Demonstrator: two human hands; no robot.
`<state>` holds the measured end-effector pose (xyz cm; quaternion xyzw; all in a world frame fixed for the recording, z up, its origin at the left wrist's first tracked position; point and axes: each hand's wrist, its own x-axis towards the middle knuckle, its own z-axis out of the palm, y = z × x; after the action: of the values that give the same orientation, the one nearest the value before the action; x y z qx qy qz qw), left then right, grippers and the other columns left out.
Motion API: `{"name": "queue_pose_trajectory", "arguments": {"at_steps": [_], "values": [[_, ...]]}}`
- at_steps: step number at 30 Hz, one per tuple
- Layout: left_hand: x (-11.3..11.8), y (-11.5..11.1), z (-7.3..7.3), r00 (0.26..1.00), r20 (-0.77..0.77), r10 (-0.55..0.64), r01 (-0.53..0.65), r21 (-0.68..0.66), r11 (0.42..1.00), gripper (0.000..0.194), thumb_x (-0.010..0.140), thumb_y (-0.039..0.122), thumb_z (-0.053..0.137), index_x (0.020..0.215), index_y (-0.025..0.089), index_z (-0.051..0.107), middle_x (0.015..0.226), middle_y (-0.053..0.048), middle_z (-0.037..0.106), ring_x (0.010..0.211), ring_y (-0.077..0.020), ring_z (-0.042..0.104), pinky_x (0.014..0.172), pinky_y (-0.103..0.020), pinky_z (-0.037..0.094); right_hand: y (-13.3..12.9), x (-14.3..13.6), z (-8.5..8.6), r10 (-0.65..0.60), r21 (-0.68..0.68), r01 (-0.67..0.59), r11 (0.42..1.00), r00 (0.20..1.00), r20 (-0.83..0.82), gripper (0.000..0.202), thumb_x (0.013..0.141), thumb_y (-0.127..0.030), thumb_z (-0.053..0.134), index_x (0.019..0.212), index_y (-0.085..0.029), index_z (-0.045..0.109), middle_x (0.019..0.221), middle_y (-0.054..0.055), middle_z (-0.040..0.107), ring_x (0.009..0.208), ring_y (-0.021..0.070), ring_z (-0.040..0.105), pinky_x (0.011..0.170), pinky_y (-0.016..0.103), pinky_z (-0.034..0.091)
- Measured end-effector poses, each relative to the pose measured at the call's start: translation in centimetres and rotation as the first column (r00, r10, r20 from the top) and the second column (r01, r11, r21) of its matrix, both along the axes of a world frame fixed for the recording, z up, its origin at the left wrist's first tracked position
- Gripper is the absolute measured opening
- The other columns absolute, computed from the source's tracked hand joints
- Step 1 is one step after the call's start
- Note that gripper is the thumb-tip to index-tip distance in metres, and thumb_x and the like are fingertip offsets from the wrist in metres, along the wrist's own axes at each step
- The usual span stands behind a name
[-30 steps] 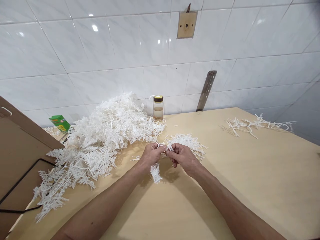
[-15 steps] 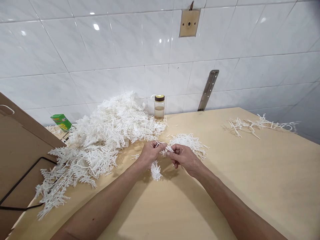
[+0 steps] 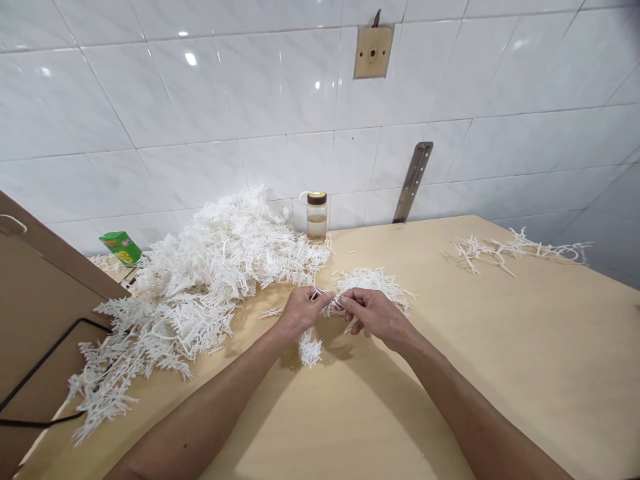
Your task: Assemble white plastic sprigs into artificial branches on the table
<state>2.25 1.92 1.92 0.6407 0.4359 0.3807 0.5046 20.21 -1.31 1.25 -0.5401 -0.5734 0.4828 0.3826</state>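
Pinched in my left hand (image 3: 301, 308) is a white plastic branch sprig (image 3: 310, 350), whose bushy end hangs down below the palm. My right hand (image 3: 373, 312) is closed, its thumb and forefinger pinching the sprig's other end close to the left fingertips. The exact grip point is partly hidden by the fingers. Just behind the right hand lies a small heap of loose white pieces (image 3: 377, 281). Left of my hands rises a big pile of white branched plastic sprigs (image 3: 225, 247).
A lidded bottle (image 3: 317, 217) stands by the tiled wall, with a green box (image 3: 121, 248) behind the pile. Bare white stems (image 3: 500, 250) lie at the table's far right. A cardboard box (image 3: 45, 320) borders the left. A metal bracket (image 3: 413, 181) leans upright at the wall.
My right fingers have shifted slightly left, nearer the left fingertips on the sprig. The sprig's hanging end has swung a little. The whole view has moved slightly.
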Motion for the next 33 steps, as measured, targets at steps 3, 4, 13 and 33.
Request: {"name": "queue_pose_trajectory", "arguments": {"at_steps": [3, 4, 13, 33], "values": [[0.2, -0.2, 0.2, 0.999, 0.006, 0.036, -0.035, -0.064, 0.997, 0.042, 0.072, 0.054, 0.066, 0.062, 0.015, 0.054, 0.057, 0.004, 0.043, 0.054, -0.0083, 0.036, 0.052, -0.022, 0.028, -0.1, -0.3, 0.2, -0.025, 0.05, 0.025, 0.998, 1.0, -0.004, 0.028, 0.08, -0.048, 0.062, 0.078, -0.02, 0.065, 0.067, -0.001, 0.059, 0.05, 0.0108, 0.059, 0.044, 0.022, 0.045], [0.2, -0.3, 0.4, 0.998, 0.0, 0.056, -0.056, -0.088, 0.995, 0.044, 0.07, 0.056, 0.068, 0.06, 0.016, 0.051, 0.055, 0.005, 0.04, 0.052, -0.0076, 0.033, 0.05, -0.022, 0.026, -0.1, -0.3, 0.3, -0.026, 0.075, 0.027, 0.997, 0.999, -0.019, 0.026, 0.079, -0.046, 0.063, 0.079, -0.02, 0.065, 0.068, -0.001, 0.059, 0.052, 0.0113, 0.059, 0.045, 0.022, 0.047], [0.1, -0.6, 1.1, 0.999, 0.044, 0.003, 0.006, -0.188, 0.982, 0.044, 0.061, 0.05, 0.077, 0.061, 0.016, 0.048, 0.052, 0.007, 0.035, 0.049, -0.0053, 0.027, 0.047, -0.022, 0.018, -0.2, -0.5, 0.2, -0.171, 0.265, 0.105, 0.958, 0.956, 0.238, 0.013, 0.079, -0.031, 0.059, 0.082, -0.022, 0.068, 0.062, -0.002, 0.062, 0.041, 0.0125, 0.057, 0.044, 0.026, 0.045], [0.4, -0.3, 0.0, 0.975, 0.214, -0.061, 0.129, -0.315, 0.94, 0.057, 0.061, 0.062, 0.077, 0.055, 0.019, 0.04, 0.038, 0.011, 0.023, 0.036, -0.0022, 0.015, 0.041, -0.024, 0.007, -0.3, -0.3, -0.2, -0.09, 0.277, 0.036, 0.96, 0.979, 0.184, 0.015, 0.086, -0.033, 0.052, 0.089, -0.021, 0.061, 0.058, -0.005, 0.059, 0.038, 0.0105, 0.057, 0.042, 0.023, 0.048]]}}
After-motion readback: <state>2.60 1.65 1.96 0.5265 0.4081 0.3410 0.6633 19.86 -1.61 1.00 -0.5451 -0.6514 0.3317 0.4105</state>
